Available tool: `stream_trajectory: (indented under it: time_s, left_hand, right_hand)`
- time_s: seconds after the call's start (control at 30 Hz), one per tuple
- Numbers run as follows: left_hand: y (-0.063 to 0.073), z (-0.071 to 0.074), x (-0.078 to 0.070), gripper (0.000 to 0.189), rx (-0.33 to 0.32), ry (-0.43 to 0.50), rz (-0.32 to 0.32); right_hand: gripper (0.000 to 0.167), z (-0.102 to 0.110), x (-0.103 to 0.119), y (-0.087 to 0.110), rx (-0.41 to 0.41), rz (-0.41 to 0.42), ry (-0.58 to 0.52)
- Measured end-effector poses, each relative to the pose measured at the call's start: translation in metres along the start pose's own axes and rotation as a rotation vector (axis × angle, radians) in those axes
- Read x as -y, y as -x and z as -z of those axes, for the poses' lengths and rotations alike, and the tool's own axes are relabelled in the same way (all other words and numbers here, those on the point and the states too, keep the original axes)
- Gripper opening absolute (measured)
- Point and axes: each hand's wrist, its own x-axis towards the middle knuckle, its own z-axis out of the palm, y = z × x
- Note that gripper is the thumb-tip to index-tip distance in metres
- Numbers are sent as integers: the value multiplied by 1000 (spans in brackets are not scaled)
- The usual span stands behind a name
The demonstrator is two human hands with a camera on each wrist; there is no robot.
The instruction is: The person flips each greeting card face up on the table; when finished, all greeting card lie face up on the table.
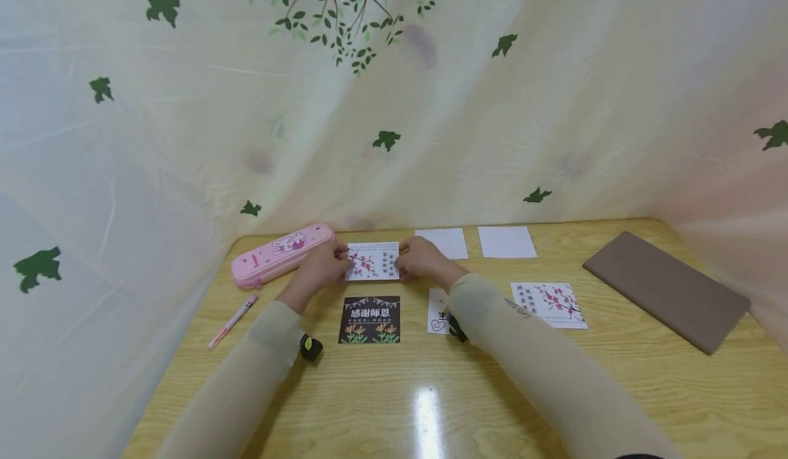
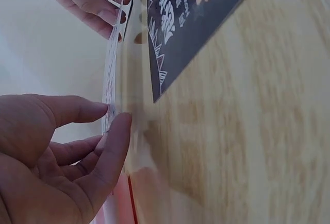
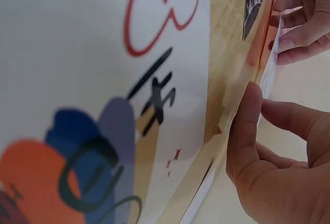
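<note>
A white card with pink blossoms and dark lettering (image 1: 372,262) is held up near the back of the table, seen almost edge-on in both wrist views. My left hand (image 1: 320,265) pinches its left edge between thumb and fingers. At the opposite edge, my right hand (image 1: 425,259) grips it the same way. Just in front lies a black card with orange flowers (image 1: 369,320). A white card with a heart drawing (image 1: 438,312) is partly hidden under my right forearm; the right wrist view shows its coloured shapes (image 3: 72,131) up close.
A pink pencil case (image 1: 283,254) lies left of my left hand, with a pen (image 1: 232,321) before it. Two blank white cards (image 1: 451,243) sit at the back. Another blossom card (image 1: 550,305) and a flat brown rectangular object (image 1: 667,291) lie to the right. A curtain (image 1: 394,103) hangs behind.
</note>
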Motion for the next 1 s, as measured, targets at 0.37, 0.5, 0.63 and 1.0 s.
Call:
stream_trajectory:
  time_s: [0.37,0.5,0.63,1.0]
  left_hand:
    - [-3,-6,2,19,26,-121,-41]
    - [-5,-7,4,26,39,-116,-44]
    - [-4,-6,2,24,41,-112,-30]
    - [3,-5,3,29,30,-48,-19]
  right_hand:
    - [38,-2,-1,0,-19,6,95]
    - [52,-3,-1,-1,-35,4,92]
    - [55,-3,-2,-1,-49,8,98]
    - [57,2,-6,7,-51,43,87]
